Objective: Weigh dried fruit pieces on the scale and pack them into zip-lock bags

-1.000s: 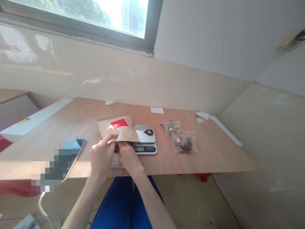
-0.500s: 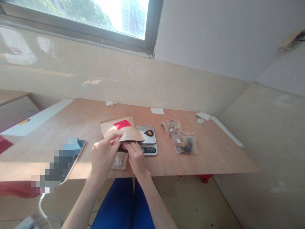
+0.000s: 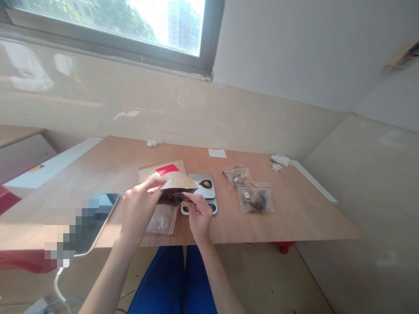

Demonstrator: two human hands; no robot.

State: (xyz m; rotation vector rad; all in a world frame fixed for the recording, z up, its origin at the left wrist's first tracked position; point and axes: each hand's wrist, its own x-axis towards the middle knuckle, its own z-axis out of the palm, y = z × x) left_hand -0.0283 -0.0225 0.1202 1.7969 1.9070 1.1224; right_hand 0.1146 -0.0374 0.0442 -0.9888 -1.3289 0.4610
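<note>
A brown paper bag (image 3: 178,176) with a red label (image 3: 167,168) is tilted in my left hand (image 3: 139,205), its dark mouth gaping toward me. At that mouth, my right hand (image 3: 200,216) pinches a dark dried slice (image 3: 179,197), partly hidden by the fingers. Just behind is a kitchen scale (image 3: 211,185), its front panel partly covered by my right hand. On its plate lies a dark-edged dried slice (image 3: 205,184) with a tan middle. Below the paper bag, a clear zip bag (image 3: 160,222) rests near the table edge, partly covered by my left hand.
Two zip bags of dried pieces, a rear bag (image 3: 237,174) and a front bag (image 3: 255,201), lie right of the scale. A tablet-like device (image 3: 98,231), partly blurred out, sits at the left table edge. White paper (image 3: 217,153) and crumpled tissue (image 3: 279,160) lie toward the wall.
My right hand has drawn back from inside the paper bag, moving right and slightly down, and a dark slice now shows at its fingertips. The bag's mouth appears wider.
</note>
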